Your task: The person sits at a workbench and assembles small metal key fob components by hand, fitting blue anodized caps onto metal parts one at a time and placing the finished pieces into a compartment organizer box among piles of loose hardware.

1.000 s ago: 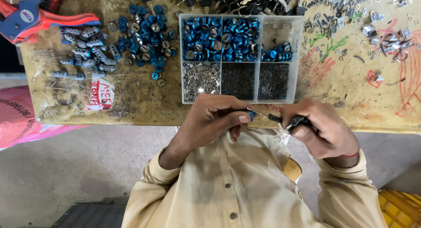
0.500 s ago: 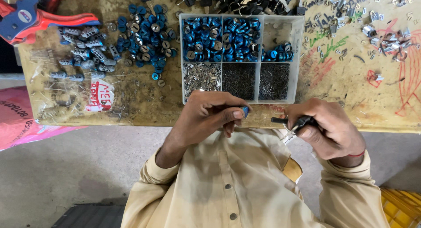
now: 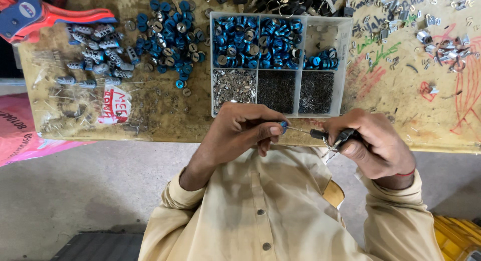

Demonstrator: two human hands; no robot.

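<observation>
My left hand (image 3: 240,131) pinches a small blue round part (image 3: 283,125) between thumb and fingertips, just in front of the worn wooden bench edge (image 3: 150,133). My right hand (image 3: 373,145) grips a small black-handled tool (image 3: 334,137) with a metal ring on it. A thin metal pin (image 3: 299,130) runs from the tool to the blue part. Both hands hover over my beige shirt, below a clear compartment box (image 3: 346,65).
The box holds blue round parts in its far cells and small metal bits and pins in its near cells. Loose blue parts (image 3: 170,35) and grey cylinders (image 3: 100,48) lie to the left. A red and blue hand tool (image 3: 30,13) sits far left, metal scraps (image 3: 441,40) right.
My hands have drawn apart: the right hand moved right with the tool, and the thin pin now shows between it and the blue part.
</observation>
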